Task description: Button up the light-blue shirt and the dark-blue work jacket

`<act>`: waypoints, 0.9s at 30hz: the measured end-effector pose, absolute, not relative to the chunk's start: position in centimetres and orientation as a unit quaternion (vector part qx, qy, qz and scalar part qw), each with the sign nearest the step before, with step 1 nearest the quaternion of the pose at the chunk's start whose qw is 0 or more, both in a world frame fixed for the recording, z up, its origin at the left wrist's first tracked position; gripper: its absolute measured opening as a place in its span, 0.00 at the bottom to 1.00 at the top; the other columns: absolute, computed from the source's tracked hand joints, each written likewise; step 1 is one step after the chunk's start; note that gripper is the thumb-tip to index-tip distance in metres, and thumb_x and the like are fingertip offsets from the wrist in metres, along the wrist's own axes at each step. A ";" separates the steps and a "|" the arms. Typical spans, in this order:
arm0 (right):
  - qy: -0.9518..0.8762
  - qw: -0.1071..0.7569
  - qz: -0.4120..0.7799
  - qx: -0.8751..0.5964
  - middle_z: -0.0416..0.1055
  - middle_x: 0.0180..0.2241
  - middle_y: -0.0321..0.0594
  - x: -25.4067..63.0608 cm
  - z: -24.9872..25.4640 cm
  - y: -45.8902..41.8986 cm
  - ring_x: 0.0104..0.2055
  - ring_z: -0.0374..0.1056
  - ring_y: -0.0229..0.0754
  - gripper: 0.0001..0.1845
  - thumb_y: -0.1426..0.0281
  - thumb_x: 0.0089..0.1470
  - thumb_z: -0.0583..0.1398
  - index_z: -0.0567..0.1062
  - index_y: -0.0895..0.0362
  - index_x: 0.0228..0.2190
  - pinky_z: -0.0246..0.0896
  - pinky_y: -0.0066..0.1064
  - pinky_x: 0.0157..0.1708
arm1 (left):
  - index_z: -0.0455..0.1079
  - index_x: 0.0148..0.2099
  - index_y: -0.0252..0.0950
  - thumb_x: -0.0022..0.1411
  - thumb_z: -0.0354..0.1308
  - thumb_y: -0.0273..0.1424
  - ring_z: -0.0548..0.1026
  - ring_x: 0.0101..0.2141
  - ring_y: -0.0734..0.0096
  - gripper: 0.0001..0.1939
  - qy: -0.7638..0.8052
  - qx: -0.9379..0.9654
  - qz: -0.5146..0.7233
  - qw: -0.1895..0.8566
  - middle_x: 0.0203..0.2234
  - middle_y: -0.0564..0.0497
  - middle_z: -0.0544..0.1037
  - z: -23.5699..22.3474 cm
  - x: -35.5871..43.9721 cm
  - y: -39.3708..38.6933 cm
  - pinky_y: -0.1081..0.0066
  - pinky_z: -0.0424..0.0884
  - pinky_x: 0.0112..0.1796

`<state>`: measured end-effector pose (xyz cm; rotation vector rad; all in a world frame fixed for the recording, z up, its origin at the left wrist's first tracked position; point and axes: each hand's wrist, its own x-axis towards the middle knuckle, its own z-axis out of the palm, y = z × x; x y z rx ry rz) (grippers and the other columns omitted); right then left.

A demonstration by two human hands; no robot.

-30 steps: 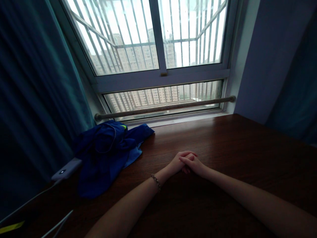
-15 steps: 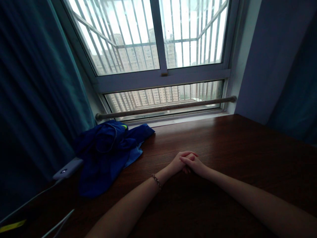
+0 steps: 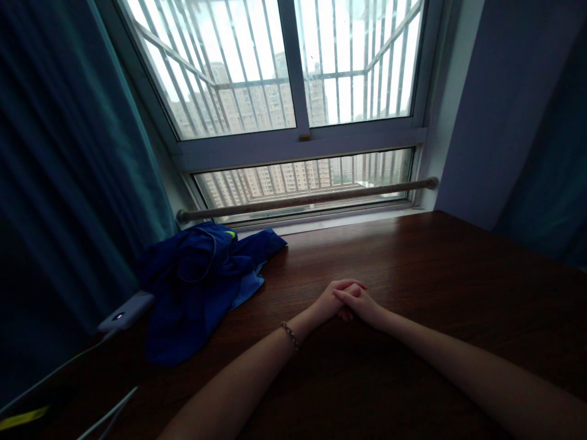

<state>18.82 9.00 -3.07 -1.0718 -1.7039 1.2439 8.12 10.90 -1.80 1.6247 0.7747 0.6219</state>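
Note:
My left hand (image 3: 331, 299) and my right hand (image 3: 368, 307) are clasped together above the dark brown wooden table (image 3: 413, 263). Each hand is closed around the other, with the fingers folded over and partly hidden. No object shows between them. A beaded bracelet (image 3: 290, 335) circles my left wrist. Left of the hands, a crumpled blue garment (image 3: 197, 293) lies on the table, its lighter blue underside showing at one edge.
A pale device (image 3: 126, 311) with a white cable sits left of the garment. White cord (image 3: 107, 412) and a yellow strip (image 3: 22, 418) lie at the lower left. A rail (image 3: 312, 200) crosses the barred window. Blue curtains (image 3: 92, 153) hang at the left.

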 end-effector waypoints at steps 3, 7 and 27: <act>-0.665 0.379 0.486 -0.421 0.58 0.08 0.37 18.9 -3.2 9.1 0.12 0.54 0.32 0.31 0.49 0.46 0.48 0.66 0.60 0.09 0.47 0.24 0.13 | 0.66 0.46 0.32 0.55 0.48 0.39 0.67 0.13 0.79 0.20 0.331 0.694 0.265 0.582 0.20 0.50 0.70 -1.8 8.1 10.9 0.81 0.62 0.12; -0.668 0.379 0.486 -0.417 0.58 0.08 0.37 18.8 -3.2 9.1 0.12 0.54 0.32 0.31 0.49 0.46 0.48 0.65 0.60 0.08 0.46 0.24 0.13 | 0.66 0.46 0.32 0.55 0.48 0.39 0.67 0.14 0.79 0.20 0.329 0.700 0.262 0.577 0.21 0.50 0.70 -1.5 8.1 10.7 0.82 0.61 0.12; -0.666 0.377 0.488 -0.420 0.58 0.08 0.37 18.9 -3.2 9.1 0.12 0.55 0.33 0.30 0.50 0.46 0.48 0.65 0.60 0.08 0.47 0.24 0.14 | 0.66 0.46 0.32 0.54 0.48 0.38 0.67 0.14 0.79 0.20 0.336 0.696 0.260 0.579 0.23 0.48 0.71 -1.3 8.2 10.7 0.81 0.62 0.12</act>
